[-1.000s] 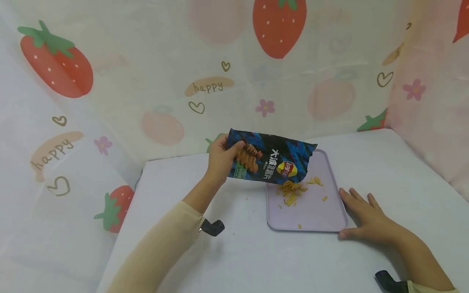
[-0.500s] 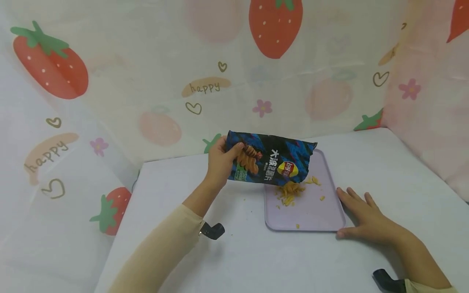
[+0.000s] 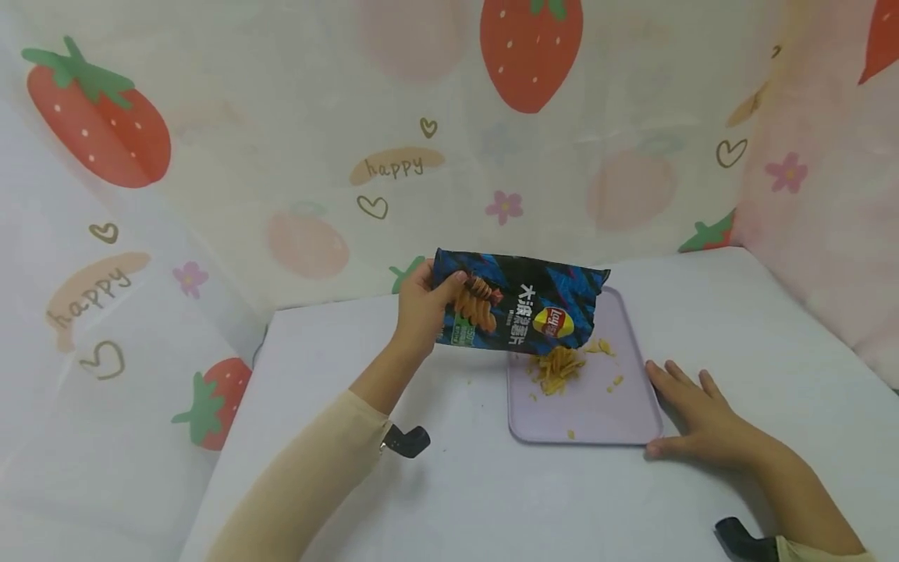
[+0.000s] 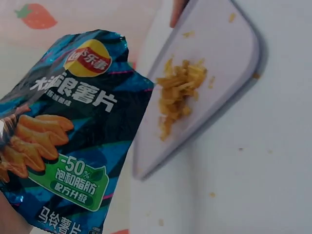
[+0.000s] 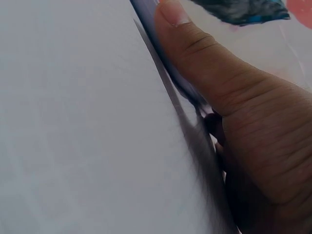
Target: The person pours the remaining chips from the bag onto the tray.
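My left hand [image 3: 420, 312] grips the bottom end of a blue and black potato chip bag [image 3: 520, 304], thumb on its printed front. The bag lies sideways in the air, its other end over a lilac tray [image 3: 597, 417]. Below that end, a small heap of yellow chips [image 3: 558, 371] rests on the tray, with loose bits around it. My right hand [image 3: 709, 425] is spread at the tray's right edge, fingers and thumb touching the rim. In the right wrist view the thumb [image 5: 204, 58] lies against the tray's edge. The bag's mouth is hidden from the head view.
The tray stands on a white table [image 3: 477, 492], where a few crumbs [image 4: 212, 194] are scattered beside it. Behind the table hangs a strawberry-printed curtain [image 3: 316, 101]. A black wrist mount [image 3: 407, 442] sticks out from the left sleeve.
The chip heap under the bag has grown a little, and another small bit has appeared to its right on the tray. Both hands stay nearly where they were; the view shifted slightly.
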Tool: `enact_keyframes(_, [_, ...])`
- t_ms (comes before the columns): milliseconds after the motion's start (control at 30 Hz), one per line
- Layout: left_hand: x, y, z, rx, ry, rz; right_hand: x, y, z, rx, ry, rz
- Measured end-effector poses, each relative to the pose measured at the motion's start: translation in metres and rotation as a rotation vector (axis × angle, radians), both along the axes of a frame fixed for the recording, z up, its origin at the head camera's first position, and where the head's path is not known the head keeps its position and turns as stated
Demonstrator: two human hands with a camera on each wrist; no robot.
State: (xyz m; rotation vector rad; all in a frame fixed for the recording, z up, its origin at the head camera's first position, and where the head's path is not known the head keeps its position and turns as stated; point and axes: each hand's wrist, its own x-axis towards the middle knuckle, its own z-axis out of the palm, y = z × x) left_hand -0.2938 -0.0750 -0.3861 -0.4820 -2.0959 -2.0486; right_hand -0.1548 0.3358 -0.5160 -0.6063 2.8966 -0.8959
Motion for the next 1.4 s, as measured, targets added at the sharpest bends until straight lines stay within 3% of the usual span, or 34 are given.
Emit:
enact_keyframes(133, [-0.002,0.002,0.014,0.04,0.065,0.001,0.002,0.002,0.001,0.012,0.006,-0.004])
enact_keyframes(333, [-0.007,0.008,0.008,-0.001,0.02,-0.017,0.003,0.002,0.004,-0.004,0.0,-0.002])
enact_keyframes(533, [-0.003,0.009,0.023,0.055,0.079,0.015,0.003,0.0,0.003,0.002,0.007,-0.002])
enact_keyframes(767, [-0.006,0.011,0.01,-0.01,-0.008,-0.002,0.002,0.0,0.003,-0.016,0.032,0.012])
enact_keyframes(867, [-0.004,0.009,0.015,0.026,0.022,0.019,0.001,-0.001,0.004,-0.014,0.023,0.011])
enact_keyframes(967, [-0.005,0.009,0.014,0.002,0.05,0.004,0.001,-0.001,0.005,0.0,0.01,-0.002])
enact_keyframes(1133, [-0.003,0.006,0.004,-0.074,0.0,-0.005,0.001,-0.001,0.005,0.003,0.022,0.006])
enact_keyframes(1233, [-0.001,0.003,0.006,-0.048,-0.015,0.013,0.0,-0.002,0.004,-0.007,0.027,0.011])
enact_keyframes(1400, [0.0,0.002,0.017,0.021,0.022,0.044,0.0,-0.001,0.004,0.002,0.002,0.0])
